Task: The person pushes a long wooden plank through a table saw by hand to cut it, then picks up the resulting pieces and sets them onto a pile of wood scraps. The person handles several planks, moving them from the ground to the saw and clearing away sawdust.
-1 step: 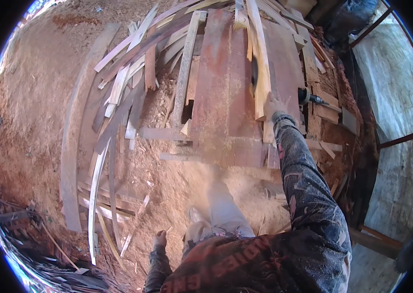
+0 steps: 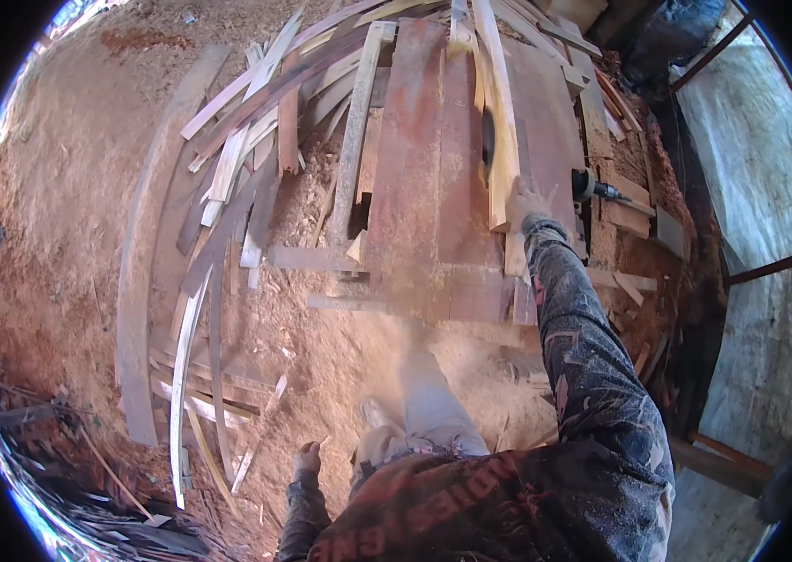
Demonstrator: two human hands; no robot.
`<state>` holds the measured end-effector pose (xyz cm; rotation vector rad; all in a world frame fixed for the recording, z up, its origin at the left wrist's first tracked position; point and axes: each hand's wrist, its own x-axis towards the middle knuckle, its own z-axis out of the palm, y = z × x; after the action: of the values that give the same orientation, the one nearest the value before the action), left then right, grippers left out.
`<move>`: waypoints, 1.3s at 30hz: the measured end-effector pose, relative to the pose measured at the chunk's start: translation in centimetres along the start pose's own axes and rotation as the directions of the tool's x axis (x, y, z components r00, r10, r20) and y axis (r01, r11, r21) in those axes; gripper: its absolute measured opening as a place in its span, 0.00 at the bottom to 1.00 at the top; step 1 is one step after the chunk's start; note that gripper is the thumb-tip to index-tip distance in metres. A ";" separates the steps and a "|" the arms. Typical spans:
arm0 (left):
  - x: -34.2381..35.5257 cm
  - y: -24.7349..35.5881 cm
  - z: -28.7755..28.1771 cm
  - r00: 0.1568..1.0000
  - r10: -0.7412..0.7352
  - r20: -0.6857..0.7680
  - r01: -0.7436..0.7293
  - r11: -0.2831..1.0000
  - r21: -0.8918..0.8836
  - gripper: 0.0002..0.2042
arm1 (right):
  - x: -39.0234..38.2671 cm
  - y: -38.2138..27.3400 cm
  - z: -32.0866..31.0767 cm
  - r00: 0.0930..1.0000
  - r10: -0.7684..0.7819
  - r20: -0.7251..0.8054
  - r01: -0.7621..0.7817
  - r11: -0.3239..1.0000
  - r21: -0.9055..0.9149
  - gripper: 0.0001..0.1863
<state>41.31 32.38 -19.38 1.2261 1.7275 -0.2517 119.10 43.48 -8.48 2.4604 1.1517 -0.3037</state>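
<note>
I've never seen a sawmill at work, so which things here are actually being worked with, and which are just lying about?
In use:
right hand pushing the pale plank
rusty saw table

Lying about:
offcut strips
sawdust
left hand, hanging free

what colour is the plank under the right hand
Pale yellowish plank under the right hand; head view.

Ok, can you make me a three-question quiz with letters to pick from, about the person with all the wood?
1. Where is the right hand?
A. on the end of a pale plank
B. in a pocket
C. on the ground

2. What colour is the saw table?
A. blue
B. rusty reddish-brown
C. white

3. How is the left hand?
A. holding a plank
B. hanging free, holding nothing
C. pressed on the table

Answers: 1 A, it rests on the plank's near end. 2 B, the top looks rusty. 3 B, it hangs low over the sawdust.
</note>
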 end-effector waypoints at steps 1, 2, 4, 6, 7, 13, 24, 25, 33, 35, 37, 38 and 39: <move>-0.1 0.8 -0.1 1.000 0.009 -0.011 -0.009 0.999 0.035 0.22 | -0.2 -0.2 -1.0 0.998 -0.015 0.054 0.015 1.000 -0.014 0.59; 0.1 1.3 -0.1 1.000 0.006 -0.009 -0.005 0.999 0.039 0.22 | -0.4 -0.5 -1.8 0.998 -0.015 0.059 0.016 1.000 -0.012 0.59; 0.5 2.4 0.1 0.999 0.026 -0.026 -0.025 0.998 0.055 0.22 | -0.3 -1.0 -3.1 0.997 -0.029 0.077 0.026 0.999 0.044 0.61; 0.9 3.3 0.4 0.999 0.047 -0.018 -0.046 0.997 0.054 0.22 | 0.5 -0.4 -2.6 0.999 -0.012 0.048 0.009 0.998 0.070 0.62; 1.1 3.7 0.5 0.998 0.066 -0.014 -0.065 0.997 0.051 0.22 | 1.0 -0.1 -2.4 1.000 0.002 0.017 -0.003 0.995 0.097 0.63; 1.2 5.8 0.4 0.997 0.076 -0.016 -0.074 0.995 0.063 0.22 | 3.8 0.7 -1.6 1.000 -0.001 0.001 0.001 0.999 0.048 0.61; 3.1 6.6 1.2 0.999 0.024 -0.030 -0.022 0.998 0.067 0.22 | 9.2 1.5 -1.6 0.998 0.010 -0.055 -0.005 0.997 0.079 0.56; 3.3 6.9 1.2 0.999 0.019 -0.034 -0.016 0.997 0.070 0.22 | 9.6 1.4 -1.7 0.999 0.011 -0.048 -0.007 0.997 0.076 0.56; 5.4 14.0 1.0 0.986 0.165 -0.017 -0.165 0.986 0.017 0.21 | 12.0 1.9 -3.4 0.998 -0.008 -0.061 0.014 0.994 0.107 0.49; 6.3 17.5 0.8 0.977 0.211 -0.035 -0.211 0.977 0.000 0.20 | 13.5 2.1 -3.4 0.999 -0.005 -0.036 0.009 0.993 0.116 0.54; 7.2 21.9 0.2 0.951 0.304 -0.048 -0.304 0.953 0.006 0.21 | 15.1 2.7 -2.8 0.996 0.024 -0.080 -0.009 0.982 0.189 0.55; 7.4 24.5 -0.2 0.950 0.310 -0.046 -0.309 0.951 0.012 0.21 | 15.9 3.2 -2.8 0.996 0.031 -0.081 -0.015 0.981 0.195 0.55; 7.4 27.1 -0.6 0.931 0.360 -0.059 -0.361 0.933 -0.003 0.20 | 16.6 3.5 -3.0 0.996 0.026 -0.086 -0.013 0.988 0.157 0.56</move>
<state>62.82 50.13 -15.69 1.5252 1.5119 0.0153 132.43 54.13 -10.81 2.6439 1.1794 -0.2929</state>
